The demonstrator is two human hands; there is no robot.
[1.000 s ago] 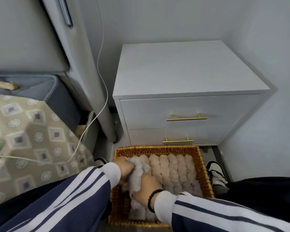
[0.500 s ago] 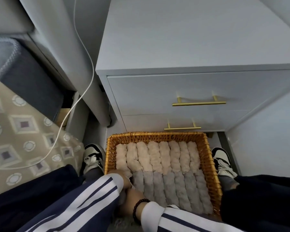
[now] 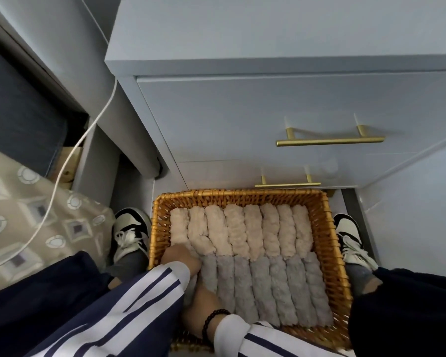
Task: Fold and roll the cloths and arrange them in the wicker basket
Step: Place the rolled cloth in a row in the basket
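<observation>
pale blue drawers with brass handles point(image 3: 330, 141) stand at the far side of the floor space, a bed and white cable point(image 3: 62, 173) off to the left, and the wicker basket point(image 3: 325, 228) sits on the floor between the person's shoes. the basket is nearly full: a far row of beige rolled cloths point(image 3: 245, 230) and a near row of grey rolled cloths point(image 3: 276, 287), packed side by side and touching. at the basket's near left corner the left hand point(image 3: 182, 258) and the right hand point(image 3: 201, 305) press on one grey roll point(image 3: 192, 286); the left fingers curl over its far end, the right fingers are tucked under the sleeves, so how tightly either hand grips cannot be told. the cloths look plush, light and springy, likely to unroll if let go loosely. a sound hold would be around the roll's middle, squeezing it shut while wedging it against the basket's left wall and its neighbour.
</observation>
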